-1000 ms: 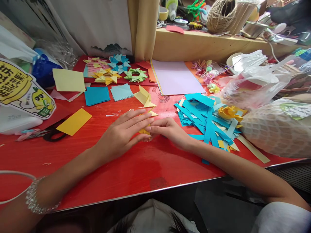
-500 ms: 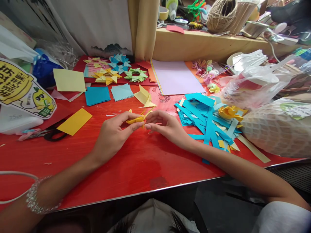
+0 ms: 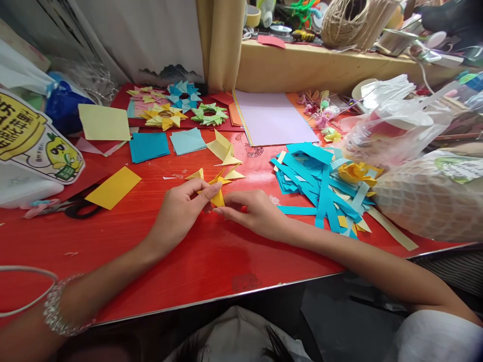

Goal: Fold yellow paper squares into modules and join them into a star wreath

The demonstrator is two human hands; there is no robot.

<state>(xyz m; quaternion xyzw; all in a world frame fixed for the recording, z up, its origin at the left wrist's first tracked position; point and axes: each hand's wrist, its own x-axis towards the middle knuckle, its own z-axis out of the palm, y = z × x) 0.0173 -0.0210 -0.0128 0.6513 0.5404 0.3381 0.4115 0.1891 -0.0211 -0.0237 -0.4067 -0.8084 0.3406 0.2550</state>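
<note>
The left hand pinches a folded yellow paper between thumb and fingers, above the near middle of the red worktop; the right hand has its fingertips touching the lower end of this paper, and I cannot tell whether they also grip it. Among the containers, a clear plastic bag stands at the right, and something red and white shows through it, not clear enough to name. Just nearer is a bulging white net wrapping with a label, its content hidden. At the left stands a whitish package with a printed lemon figure, and behind it a dark blue bag; what they contain cannot be seen. On the worktop, blue paper strips lie in a loose heap near the right hand. A yellow sheet partly covers scissors at the left. Farther back are small paper stacks, four pointed paper rings and a lilac sheet. A grey curtain hangs behind, beside a ledge carrying a twine roll.
</note>
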